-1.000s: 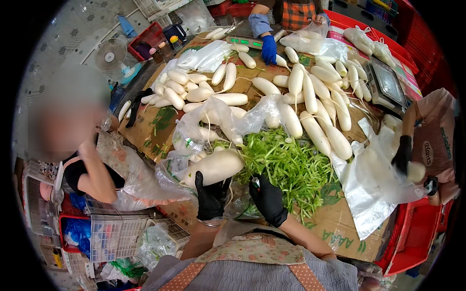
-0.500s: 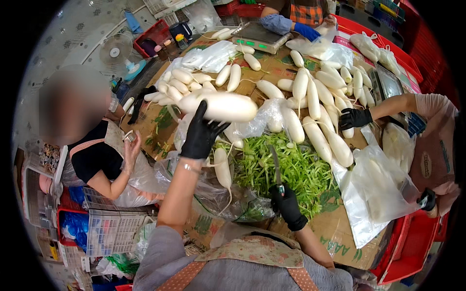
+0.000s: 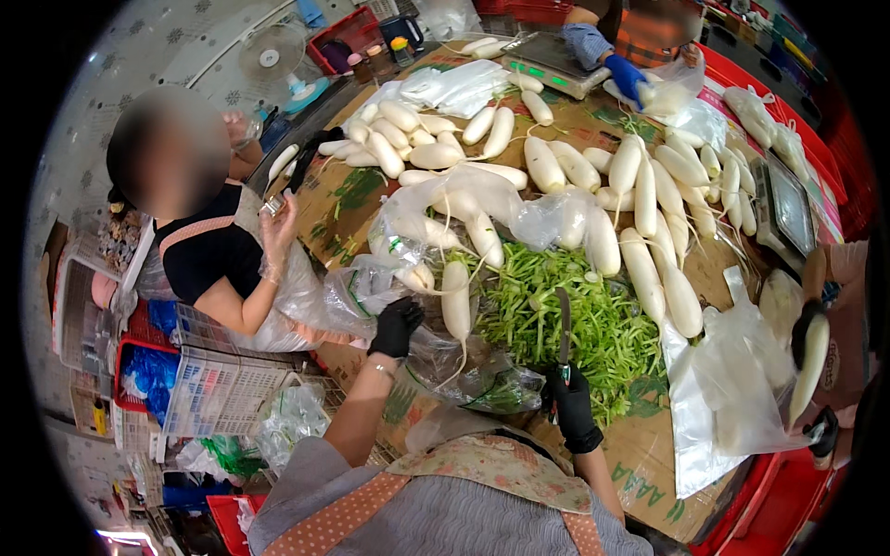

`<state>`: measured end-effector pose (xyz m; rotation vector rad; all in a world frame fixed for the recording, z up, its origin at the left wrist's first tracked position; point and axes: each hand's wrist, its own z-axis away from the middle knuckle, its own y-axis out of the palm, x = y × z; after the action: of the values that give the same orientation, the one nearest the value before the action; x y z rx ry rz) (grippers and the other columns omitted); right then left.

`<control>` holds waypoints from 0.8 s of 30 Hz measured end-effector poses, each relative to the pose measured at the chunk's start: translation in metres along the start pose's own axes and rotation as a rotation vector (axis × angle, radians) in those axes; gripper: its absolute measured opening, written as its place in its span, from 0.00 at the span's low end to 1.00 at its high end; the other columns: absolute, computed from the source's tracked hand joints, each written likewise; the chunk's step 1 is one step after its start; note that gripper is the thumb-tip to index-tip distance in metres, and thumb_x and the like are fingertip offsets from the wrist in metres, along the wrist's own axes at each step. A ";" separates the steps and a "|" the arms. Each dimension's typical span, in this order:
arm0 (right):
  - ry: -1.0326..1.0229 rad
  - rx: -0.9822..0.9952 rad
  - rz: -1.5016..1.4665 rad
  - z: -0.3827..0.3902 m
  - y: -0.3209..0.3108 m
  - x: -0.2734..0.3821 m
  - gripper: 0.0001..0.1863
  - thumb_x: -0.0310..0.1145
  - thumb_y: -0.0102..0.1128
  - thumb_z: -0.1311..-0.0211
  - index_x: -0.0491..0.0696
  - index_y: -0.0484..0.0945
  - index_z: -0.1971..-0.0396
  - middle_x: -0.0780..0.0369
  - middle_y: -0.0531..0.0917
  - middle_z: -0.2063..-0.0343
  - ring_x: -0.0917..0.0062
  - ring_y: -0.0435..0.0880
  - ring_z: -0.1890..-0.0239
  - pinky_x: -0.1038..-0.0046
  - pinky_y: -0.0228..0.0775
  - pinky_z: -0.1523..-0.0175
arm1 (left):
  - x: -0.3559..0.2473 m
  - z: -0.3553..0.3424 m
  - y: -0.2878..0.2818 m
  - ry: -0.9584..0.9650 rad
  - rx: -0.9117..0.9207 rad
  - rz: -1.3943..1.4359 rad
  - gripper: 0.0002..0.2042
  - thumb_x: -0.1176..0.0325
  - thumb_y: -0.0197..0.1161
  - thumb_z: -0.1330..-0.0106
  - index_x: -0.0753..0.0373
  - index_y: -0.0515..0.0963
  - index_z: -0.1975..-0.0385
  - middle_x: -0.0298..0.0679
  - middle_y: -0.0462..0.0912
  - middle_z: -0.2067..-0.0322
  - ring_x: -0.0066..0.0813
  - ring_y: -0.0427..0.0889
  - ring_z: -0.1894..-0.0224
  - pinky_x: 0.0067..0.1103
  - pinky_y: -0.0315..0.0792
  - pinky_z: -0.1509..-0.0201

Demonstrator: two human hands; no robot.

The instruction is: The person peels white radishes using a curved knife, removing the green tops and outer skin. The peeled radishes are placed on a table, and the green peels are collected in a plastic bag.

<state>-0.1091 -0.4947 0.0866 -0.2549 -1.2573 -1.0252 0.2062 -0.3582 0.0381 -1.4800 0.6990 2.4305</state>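
My left hand (image 3: 397,326), black-gloved and loosely open with nothing in it, is just left of a white radish (image 3: 455,301) on crumpled clear plastic (image 3: 431,352). My right hand (image 3: 570,403), also black-gloved, grips a knife (image 3: 565,329) with its blade upright over a heap of chopped green leafy stalks (image 3: 603,334). Behind them lie white radishes (image 3: 646,278) in piles on the cardboard-covered table (image 3: 686,510), some under clear bags (image 3: 533,222).
Co-workers are at the left (image 3: 222,269), at the back in a blue glove (image 3: 626,79), and at the right holding a radish (image 3: 811,366). Scales (image 3: 556,65) (image 3: 788,213), white bags (image 3: 691,417), red crates (image 3: 807,491) and a fan (image 3: 269,60) surround them.
My left hand has lowered and let go of the large radish it held up. The knife remains in my right hand. The right co-worker's hand has drawn back, now with a radish.
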 end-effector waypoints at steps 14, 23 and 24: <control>0.062 0.171 0.040 0.004 0.014 0.000 0.09 0.32 0.49 0.41 0.42 0.71 0.66 0.66 0.71 0.86 0.83 0.68 0.87 0.80 0.60 0.83 | -0.028 0.116 0.004 -0.416 0.382 0.262 0.19 0.64 0.48 0.37 0.67 0.62 0.49 0.43 0.74 0.58 0.32 0.74 0.57 0.25 0.70 0.52; 0.090 0.313 0.160 -0.014 0.038 0.008 0.09 0.33 0.49 0.41 0.44 0.72 0.66 0.66 0.71 0.86 0.84 0.69 0.86 0.81 0.61 0.82 | 0.064 0.323 -0.123 0.230 -0.326 0.601 0.19 0.58 0.44 0.36 0.63 0.63 0.50 0.36 0.68 0.53 0.33 0.69 0.55 0.25 0.62 0.50; 0.078 0.308 0.180 -0.015 0.036 0.008 0.09 0.33 0.49 0.41 0.44 0.72 0.66 0.66 0.71 0.86 0.84 0.69 0.86 0.81 0.61 0.82 | 0.073 0.328 -0.145 0.398 -0.263 0.624 0.16 0.63 0.41 0.35 0.62 0.63 0.50 0.39 0.68 0.51 0.35 0.68 0.53 0.27 0.59 0.46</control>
<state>-0.0728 -0.4882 0.1013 -0.0872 -1.2768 -0.6707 -0.0241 -0.0745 0.0578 -2.1538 1.0918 2.7709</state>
